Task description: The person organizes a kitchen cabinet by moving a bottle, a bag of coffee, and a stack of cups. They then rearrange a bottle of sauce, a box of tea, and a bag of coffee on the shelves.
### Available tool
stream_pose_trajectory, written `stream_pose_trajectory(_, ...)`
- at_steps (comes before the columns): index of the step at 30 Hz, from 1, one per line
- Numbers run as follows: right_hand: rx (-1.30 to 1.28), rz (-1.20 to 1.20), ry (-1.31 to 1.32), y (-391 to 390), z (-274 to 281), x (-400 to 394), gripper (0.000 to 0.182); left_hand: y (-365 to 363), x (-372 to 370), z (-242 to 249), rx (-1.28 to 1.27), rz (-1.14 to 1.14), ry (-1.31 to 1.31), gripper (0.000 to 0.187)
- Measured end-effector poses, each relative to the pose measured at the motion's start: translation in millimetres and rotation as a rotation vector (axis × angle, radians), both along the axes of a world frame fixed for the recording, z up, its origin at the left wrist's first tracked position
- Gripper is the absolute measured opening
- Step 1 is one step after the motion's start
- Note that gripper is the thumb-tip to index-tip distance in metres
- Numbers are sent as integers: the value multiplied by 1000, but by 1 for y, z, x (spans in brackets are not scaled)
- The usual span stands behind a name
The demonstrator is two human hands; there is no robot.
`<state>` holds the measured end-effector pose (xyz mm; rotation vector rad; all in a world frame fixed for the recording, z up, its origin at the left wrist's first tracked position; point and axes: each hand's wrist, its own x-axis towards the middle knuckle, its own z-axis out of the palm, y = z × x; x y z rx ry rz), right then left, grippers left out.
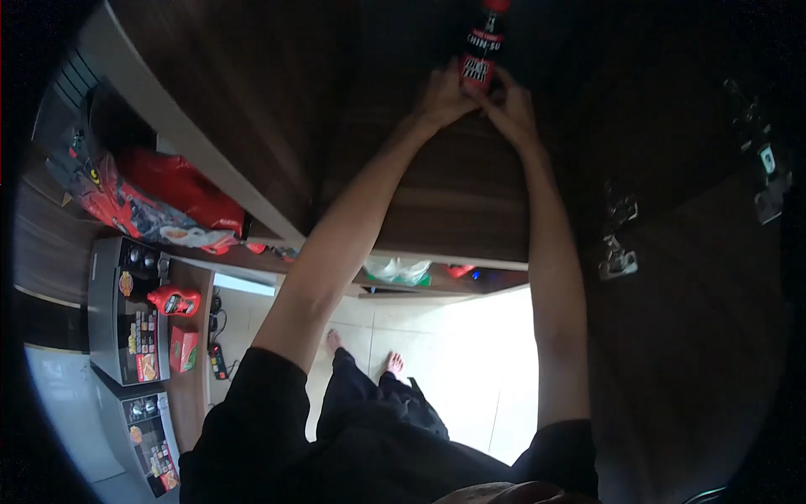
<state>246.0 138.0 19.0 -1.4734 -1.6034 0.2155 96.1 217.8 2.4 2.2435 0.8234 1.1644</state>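
Inside a dark wooden cabinet, a bottle (481, 63) with a red cap and a black and red label stands upright at the top of the view. My left hand (445, 98) is closed on the lower left side of the bottle. On the other side, my right hand (508, 102) has its thumb and fingers around the bottle's base. Both arms reach in over the brown cabinet shelf (453, 206).
Metal hinges (619, 256) sit on the right cabinet side. Red bags (180, 193) lie in a compartment at left. Below them are two ovens (126, 311), a red bottle (176, 301) and a red box (183, 349). Clear plastic bags (397, 270) lie under the shelf.
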Motion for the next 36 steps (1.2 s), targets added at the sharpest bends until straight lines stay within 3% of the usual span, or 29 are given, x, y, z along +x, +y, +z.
stream_pose_trajectory(4, 86, -134, -154, -22, 3, -8, 69, -7, -1, -14, 161, 14, 25, 75)
stream_pose_trajectory(7, 233, -40, -257, -65, 11, -31, 64, -33, -16, -21, 292, -156, -82, 60)
stream_pose_trajectory(8, 282, -146, -467, -74, 2, -27, 58, -52, -30, -17, 249, -202, 71, 56)
stream_pose_trajectory(10, 55, -164, -395, -125, 32, -63, 62, -119, -58, 19, 170, 35, 135, 56)
stream_pose_trajectory(13, 355, -182, -412, -181, 13, -84, 60, -179, -92, 24, 476, 53, 148, 57)
stream_pose_trajectory(14, 522, -135, -333, -201, 7, -95, 64, -207, -105, 33, 303, 1, 248, 60)
stream_pose_trajectory(15, 519, -159, -283, -225, -7, -103, 59, -229, -117, 23, 459, -72, 80, 73)
stream_pose_trajectory(16, 506, -162, -172, -258, -8, -126, 57, -264, -132, 28, 369, -48, 300, 78)
stream_pose_trajectory(18, 470, -83, -71, -309, -49, -143, 61, -317, -155, 13, 429, -116, 150, 73)
stream_pose_trajectory(20, 296, -120, 120, -363, -86, -171, 66, -352, -168, -21, 163, -221, 157, 79)
stream_pose_trajectory(21, 240, -137, 114, -375, -104, -178, 69, -367, -172, -43, 82, -186, 161, 81)
stream_pose_trajectory(22, 184, -115, 354, -382, -128, -187, 66, -378, -171, -74, 33, -139, 66, 81)
stream_pose_trajectory(24, -115, -252, 500, -390, -166, -185, 65, -404, -176, -120, -147, -16, -15, 79)
stream_pose_trajectory(26, -195, -365, 563, -379, -210, -172, 59, -429, -191, -185, -385, 4, 30, 69)
stream_pose_trajectory(28, -250, -433, 439, -360, -255, -152, 49, -449, -207, -226, -556, -20, 56, 60)
stream_pose_trajectory(31, -361, -490, 394, -327, -312, -128, 57, -463, -230, -245, -747, -62, 170, 47)
stream_pose_trajectory(34, -328, -489, 239, -296, -343, -117, 63, -461, -244, -263, -899, -161, 79, 37)
stream_pose_trajectory(36, -363, -498, 165, -280, -353, -117, 68, -458, -252, -261, -874, -108, 69, 31)
